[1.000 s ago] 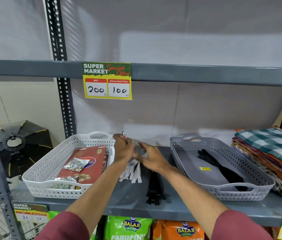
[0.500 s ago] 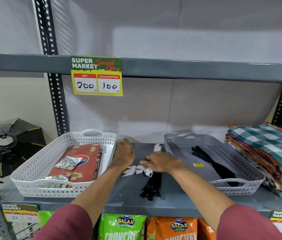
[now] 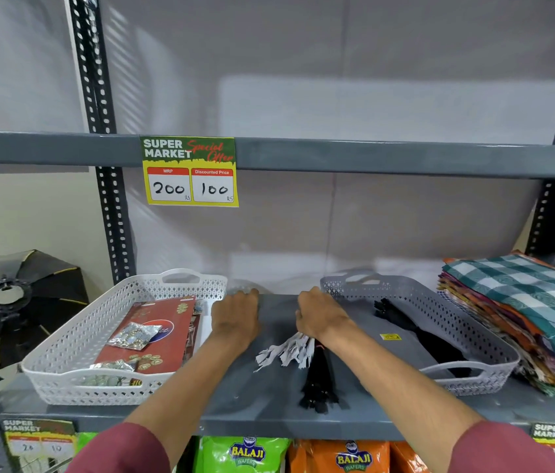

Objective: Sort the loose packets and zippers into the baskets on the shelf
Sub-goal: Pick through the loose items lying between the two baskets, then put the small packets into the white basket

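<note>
Currently between two baskets on the shelf [image 3: 269,414]: left hand [image 3: 235,319] flat, palm down beside the white basket [image 3: 64,339], grip loose and empty as far as visible; right hand [image 3: 320,319] curled over the white zippers [image 3: 286,351], fingers hidden, so actual hold cannot be told. Black zippers [image 3: 318,384] loose just below, touching the white ones. Probably gathering for the grey basket [image 3: 467,336], already holding black zippers; packets [image 3: 133,336] in the white one.

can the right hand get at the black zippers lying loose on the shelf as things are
Probably yes. The right hand rests just behind the black zippers, which lie uncovered on the shelf beside the white zippers; nothing blocks them.
</note>
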### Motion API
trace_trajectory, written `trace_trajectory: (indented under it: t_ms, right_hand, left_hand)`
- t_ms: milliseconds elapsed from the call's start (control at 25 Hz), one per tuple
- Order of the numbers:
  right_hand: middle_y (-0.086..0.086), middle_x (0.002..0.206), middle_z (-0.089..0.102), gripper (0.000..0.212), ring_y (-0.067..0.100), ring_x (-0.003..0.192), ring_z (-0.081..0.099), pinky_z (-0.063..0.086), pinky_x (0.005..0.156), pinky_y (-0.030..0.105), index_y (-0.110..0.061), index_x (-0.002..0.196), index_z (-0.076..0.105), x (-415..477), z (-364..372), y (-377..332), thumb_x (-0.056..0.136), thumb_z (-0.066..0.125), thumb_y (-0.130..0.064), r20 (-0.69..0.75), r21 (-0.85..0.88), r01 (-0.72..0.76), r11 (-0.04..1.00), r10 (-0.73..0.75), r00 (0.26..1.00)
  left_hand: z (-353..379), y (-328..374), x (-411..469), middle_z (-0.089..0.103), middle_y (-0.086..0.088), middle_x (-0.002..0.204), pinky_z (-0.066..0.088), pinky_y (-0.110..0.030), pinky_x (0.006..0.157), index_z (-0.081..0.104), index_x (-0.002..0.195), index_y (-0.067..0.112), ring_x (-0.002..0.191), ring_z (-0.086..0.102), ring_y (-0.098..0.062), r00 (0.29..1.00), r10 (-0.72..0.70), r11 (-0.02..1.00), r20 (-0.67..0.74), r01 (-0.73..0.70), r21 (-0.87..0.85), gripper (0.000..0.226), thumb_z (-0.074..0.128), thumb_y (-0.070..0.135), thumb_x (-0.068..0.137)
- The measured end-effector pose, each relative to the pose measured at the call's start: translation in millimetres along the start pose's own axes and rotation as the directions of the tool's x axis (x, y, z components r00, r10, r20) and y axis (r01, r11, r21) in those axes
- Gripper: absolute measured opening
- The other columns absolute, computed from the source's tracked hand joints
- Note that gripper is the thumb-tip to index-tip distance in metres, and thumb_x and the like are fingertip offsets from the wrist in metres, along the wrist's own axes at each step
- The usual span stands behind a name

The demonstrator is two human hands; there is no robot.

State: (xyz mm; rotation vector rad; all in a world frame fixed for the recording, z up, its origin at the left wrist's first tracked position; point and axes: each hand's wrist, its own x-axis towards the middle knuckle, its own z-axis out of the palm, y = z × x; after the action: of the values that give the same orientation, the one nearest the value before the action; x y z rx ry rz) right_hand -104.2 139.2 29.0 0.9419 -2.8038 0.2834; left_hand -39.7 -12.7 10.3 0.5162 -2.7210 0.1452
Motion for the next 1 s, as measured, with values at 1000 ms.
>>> trace_trajectory:
  t_ms: [1000]
  right_hand:
    - [0.005, 0.080, 0.069, 0.032, 0.022, 0.080, 0.067, 0.048, 0.064, 0.031, -0.016, 0.069, 0.059, 7.8, 45.2, -39.7, 0.072, 0.088, -0.029, 0.304, 0.345, -0.090, 0.934, -0.021, 0.953]
  left_hand:
    - [-6.7, -0.4, -9.2, 0.071, -0.007, 0.119, 0.022, -0.043, 0.118, 0.066, 0.115, 0.013, 0.122, 0.061, -0.026, 0.938, 0.085, 0.992, 0.336, -0.112, 0.062, 0.025, 0.065, 0.020, 0.090]
